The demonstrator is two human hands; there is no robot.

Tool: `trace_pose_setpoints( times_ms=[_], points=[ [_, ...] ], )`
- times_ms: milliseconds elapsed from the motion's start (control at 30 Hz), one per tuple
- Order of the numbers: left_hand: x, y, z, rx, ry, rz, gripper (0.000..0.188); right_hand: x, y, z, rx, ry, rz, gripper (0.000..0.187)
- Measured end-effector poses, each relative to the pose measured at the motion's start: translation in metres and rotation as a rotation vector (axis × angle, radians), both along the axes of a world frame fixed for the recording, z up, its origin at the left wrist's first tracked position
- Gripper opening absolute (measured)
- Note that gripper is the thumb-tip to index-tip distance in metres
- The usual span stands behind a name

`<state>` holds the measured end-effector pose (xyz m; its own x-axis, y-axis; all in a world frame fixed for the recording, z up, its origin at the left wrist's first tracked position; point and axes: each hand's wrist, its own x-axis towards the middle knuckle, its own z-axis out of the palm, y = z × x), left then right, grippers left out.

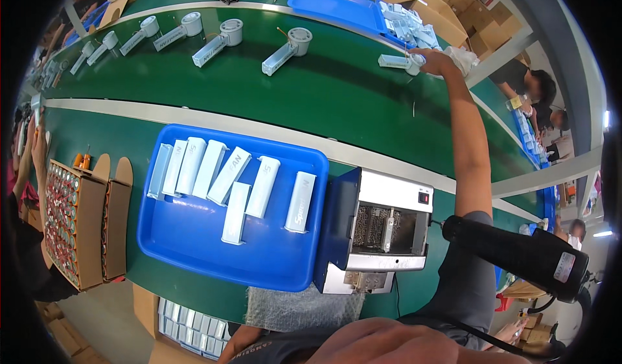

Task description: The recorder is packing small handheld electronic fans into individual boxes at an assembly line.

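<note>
My right arm stretches far across the green conveyor belt. At its end my right hand (437,62) is closed at the round head of a light-blue handheld fan (394,61), whose long handle points left over the belt. A short stretch of my left arm (241,342) shows at the bottom edge, beside a carton; the left hand is out of sight. In front of me a blue tray (188,234) holds several light-blue handle shells (262,186), most of them lying side by side at its upper left.
A screw feeder (389,228) full of small screws stands right of the tray, with a black electric screwdriver (518,254) hanging beside it. More fans (285,53) line the belt. Cardboard trays of small parts (71,221) sit left, near another person's hand (40,145). A carton of shells (191,328) is below.
</note>
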<state>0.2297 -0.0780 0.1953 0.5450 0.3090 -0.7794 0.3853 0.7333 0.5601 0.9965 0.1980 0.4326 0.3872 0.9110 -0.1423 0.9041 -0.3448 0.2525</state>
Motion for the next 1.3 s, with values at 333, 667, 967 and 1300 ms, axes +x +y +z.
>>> trace_pose_setpoints(
  times_ms=[333, 667, 967, 1300],
  points=[
    [-0.027, 0.003, 0.022, 0.037, -0.02, -0.067, 0.04, -0.011, -0.06, 0.018, 0.181, -0.294, 0.179, 0.062],
    [-0.046, 0.042, 0.132, -0.006, -0.588, -0.396, 0.042, -0.248, -0.374, 0.12, 1.439, 1.337, -0.127, 0.048],
    [-0.001, 0.051, 0.206, 0.387, -0.669, 0.129, 0.053, -0.519, -0.422, 0.031, 0.731, 1.934, 0.736, 0.038],
    [0.069, 0.034, 0.223, 0.233, -0.808, 0.417, 0.041, -0.567, -0.364, -0.004, 0.774, 2.034, 0.078, 0.032]
  ],
)
